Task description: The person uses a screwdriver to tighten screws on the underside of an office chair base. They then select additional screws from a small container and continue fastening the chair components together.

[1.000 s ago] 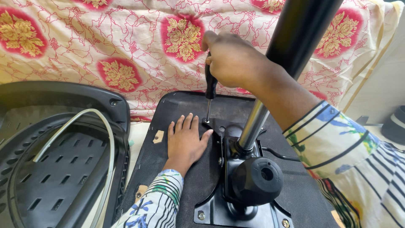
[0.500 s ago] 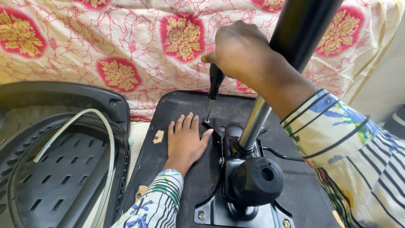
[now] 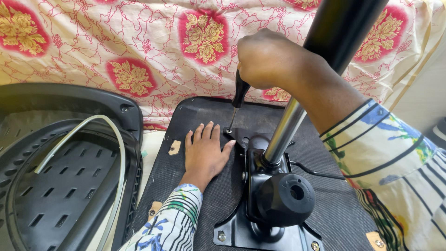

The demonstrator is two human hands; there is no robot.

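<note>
From the head camera, we see our right hand (image 3: 272,60) wrapped in a closed fist around the black handle of a slim steel-shafted screwdriver (image 3: 236,104). The tool stands nearly upright, leaning slightly, with its tip set on a screw at the upper left corner of the black metal chair mechanism plate (image 3: 241,227).

Our left hand (image 3: 204,153) lies flat, fingers spread and palm down, on the black fabric-covered underside of the seat board (image 3: 186,204), just beside that corner of the plate, holding nothing.

The chrome and black gas-lift column (image 3: 297,107) rises from the middle of the plate, passing close behind our right wrist. A round black plastic adjustment knob (image 3: 285,199) sits at the near side of the mechanism.

To do this well, we judge that the shaft should stand in line with the screw, so the tip seats fully and does not slip out. We should press down through the fist while turning, and keep the flat hand firm so the board does not shift, with its thumb clear of the tip.

To the left lies a black perforated plastic chair back shell (image 3: 60,186), and behind everything hangs a cream cloth with red and gold floral medallions (image 3: 139,56).
</note>
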